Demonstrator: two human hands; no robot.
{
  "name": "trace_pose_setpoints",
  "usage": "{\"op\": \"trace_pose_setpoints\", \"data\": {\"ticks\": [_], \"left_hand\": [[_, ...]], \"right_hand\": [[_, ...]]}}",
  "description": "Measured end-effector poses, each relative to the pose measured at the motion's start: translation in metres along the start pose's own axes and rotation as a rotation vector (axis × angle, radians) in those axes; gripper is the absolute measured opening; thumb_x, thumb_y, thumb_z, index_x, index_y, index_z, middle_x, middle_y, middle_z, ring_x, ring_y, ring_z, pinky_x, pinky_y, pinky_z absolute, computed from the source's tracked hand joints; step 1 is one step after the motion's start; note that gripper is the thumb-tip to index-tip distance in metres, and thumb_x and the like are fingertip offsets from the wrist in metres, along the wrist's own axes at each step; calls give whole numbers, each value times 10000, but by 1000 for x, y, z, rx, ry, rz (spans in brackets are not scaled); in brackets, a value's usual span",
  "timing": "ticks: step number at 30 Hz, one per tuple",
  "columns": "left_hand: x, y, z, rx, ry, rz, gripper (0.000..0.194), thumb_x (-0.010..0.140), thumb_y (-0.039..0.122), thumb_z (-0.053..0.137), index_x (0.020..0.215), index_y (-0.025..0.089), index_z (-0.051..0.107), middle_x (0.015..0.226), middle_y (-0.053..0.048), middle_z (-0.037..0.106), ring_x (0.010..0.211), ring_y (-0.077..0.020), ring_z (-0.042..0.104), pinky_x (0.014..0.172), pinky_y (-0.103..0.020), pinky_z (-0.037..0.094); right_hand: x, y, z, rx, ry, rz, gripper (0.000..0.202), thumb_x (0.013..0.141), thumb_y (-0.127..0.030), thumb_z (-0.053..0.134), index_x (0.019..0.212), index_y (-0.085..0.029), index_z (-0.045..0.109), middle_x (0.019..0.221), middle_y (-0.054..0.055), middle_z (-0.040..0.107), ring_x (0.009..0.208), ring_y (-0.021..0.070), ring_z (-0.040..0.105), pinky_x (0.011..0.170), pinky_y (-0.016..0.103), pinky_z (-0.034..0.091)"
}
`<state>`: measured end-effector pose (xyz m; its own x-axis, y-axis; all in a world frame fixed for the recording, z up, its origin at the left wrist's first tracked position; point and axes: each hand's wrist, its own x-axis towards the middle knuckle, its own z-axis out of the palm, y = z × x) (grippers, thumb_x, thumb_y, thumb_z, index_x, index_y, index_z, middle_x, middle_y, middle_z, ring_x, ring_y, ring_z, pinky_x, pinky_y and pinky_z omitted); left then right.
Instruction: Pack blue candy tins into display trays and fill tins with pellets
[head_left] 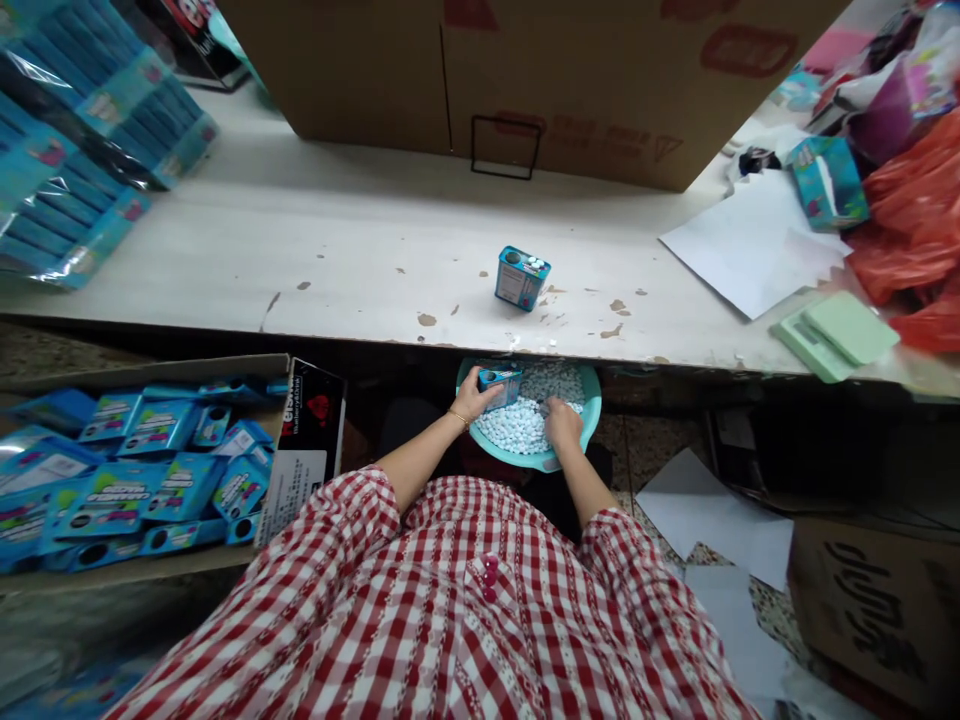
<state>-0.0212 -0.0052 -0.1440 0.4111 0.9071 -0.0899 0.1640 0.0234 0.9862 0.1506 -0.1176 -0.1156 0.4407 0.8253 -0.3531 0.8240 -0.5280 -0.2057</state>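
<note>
My left hand [471, 396] is closed around a small blue tin [501, 384], held over the left side of a turquoise basin [592, 405]. White and pale blue candies [514, 428] fill much of that basin, which sits in front of my lap below the table edge. Among the candies is my right hand [562, 424], its fingers curled and partly buried; whether they grip any candies is hidden. Another blue tin [520, 280] stands upright on the table, a dark round hole and some white pieces on its top.
A carton of blue tins [161, 425] lies at my left. Wrapped blue packs [97, 110] stand at the table's far left. A big cardboard box [570, 90], white paper [739, 240], a green scale [832, 330] and red plastic bags [919, 220] occupy the back and right.
</note>
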Motion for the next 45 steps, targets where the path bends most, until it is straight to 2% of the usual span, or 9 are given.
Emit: {"op": "trace_pose_setpoints", "data": {"ticks": [5, 12, 16, 22, 25, 29, 35, 40, 45], "left_hand": [[1, 1, 3, -142, -16, -41, 420, 645, 390, 669, 958, 166, 501, 850, -10, 592, 809, -149, 568, 808, -301, 444], [-15, 17, -26, -45, -9, 79, 451, 683, 378, 652, 1055, 177, 496, 872, -14, 582, 823, -157, 562, 804, -297, 443], [-15, 22, -32, 50, 9, 188, 426, 688, 334, 639, 1049, 163, 492, 920, -33, 571, 852, -163, 549, 826, -307, 435], [-14, 28, -11, 151, -59, 214, 417, 671, 281, 656, 1039, 156, 504, 947, -45, 593, 874, -180, 571, 831, -313, 442], [-16, 34, 1, 244, -116, 213, 392, 679, 247, 651, 1041, 174, 520, 977, -43, 611, 903, -190, 581, 837, -315, 445], [-18, 42, 12, 373, -171, 248, 404, 676, 197, 637, 1067, 183, 535, 1038, -58, 614, 972, -219, 575, 881, -345, 437], [-22, 42, 11, 411, -171, 282, 411, 674, 182, 625, 1075, 191, 537, 1054, -66, 610, 988, -228, 569, 893, -366, 436], [-29, 64, -8, 280, -121, 305, 382, 682, 208, 641, 1047, 179, 534, 987, -54, 615, 909, -200, 584, 838, -334, 455], [-4, 111, -31, 121, -40, 388, 430, 697, 291, 666, 1083, 179, 513, 1032, -57, 576, 941, -196, 564, 847, -310, 451]], "right_hand": [[10, 10, 14, 184, 26, -18, 363, 843, -146, 343, 1038, -190, 646, 973, 55, 659, 917, 189, 581, 729, 237, 395], [11, 34, 7, 430, 44, -117, 295, 822, -218, 413, 955, -120, 657, 886, 45, 677, 813, 137, 574, 705, 207, 405], [2, 45, -17, 497, 97, -128, 298, 782, -229, 414, 907, -119, 660, 822, 56, 675, 749, 143, 577, 667, 223, 416], [-21, 42, -76, 579, 155, -234, 291, 755, -264, 434, 864, -149, 678, 747, 42, 673, 681, 152, 580, 650, 246, 429], [-32, 22, -107, 384, 118, -247, 289, 777, -256, 438, 897, -191, 693, 844, 51, 693, 778, 176, 610, 699, 259, 437], [-46, -22, -138, -133, 15, -199, 378, 761, -133, 419, 1008, -266, 671, 1005, 65, 673, 906, 226, 616, 728, 298, 440], [-68, -63, -165, -434, -26, -275, 354, 789, -94, 354, 932, -189, 663, 933, 115, 655, 812, 233, 641, 669, 310, 458], [-75, -12, -174, -114, 217, -328, 334, 819, -176, 392, 1011, -246, 656, 972, 51, 674, 850, 197, 632, 737, 301, 468], [-73, 64, -145, 339, 411, -288, 330, 825, -317, 407, 965, -191, 678, 948, 63, 691, 867, 189, 631, 812, 305, 471]]}}
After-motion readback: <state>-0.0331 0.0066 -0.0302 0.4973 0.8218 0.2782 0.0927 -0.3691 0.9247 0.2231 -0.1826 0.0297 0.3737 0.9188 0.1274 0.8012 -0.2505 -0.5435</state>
